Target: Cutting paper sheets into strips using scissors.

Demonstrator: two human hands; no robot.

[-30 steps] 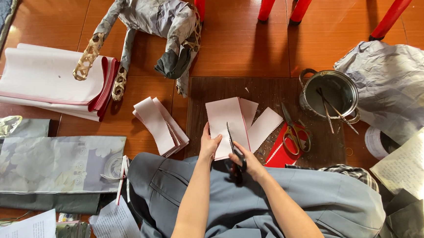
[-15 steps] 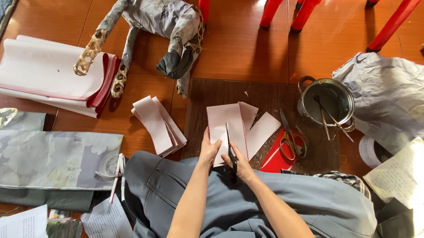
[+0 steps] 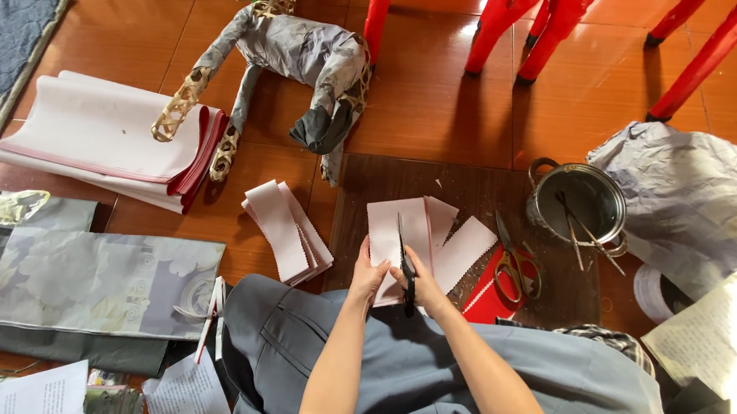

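- A stack of pale pink paper strips (image 3: 388,238) is gripped at its near edge by the left hand (image 3: 368,277), over a dark mat (image 3: 472,188).
- Black-handled scissors (image 3: 402,264) are grasped by the right hand (image 3: 419,285), blades laid into the stack.
- Yellow-handled scissors (image 3: 514,263) are seen just right, on red paper (image 3: 491,295).
- A metal pot (image 3: 586,203) is seen near the mat's far right corner.

glossy wood floor (image 3: 443,109), matt paper sheet (image 3: 388,238)

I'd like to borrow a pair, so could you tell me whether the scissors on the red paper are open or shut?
Shut: the spare scissors lie flat on the red paper with blades together, no hand on them.
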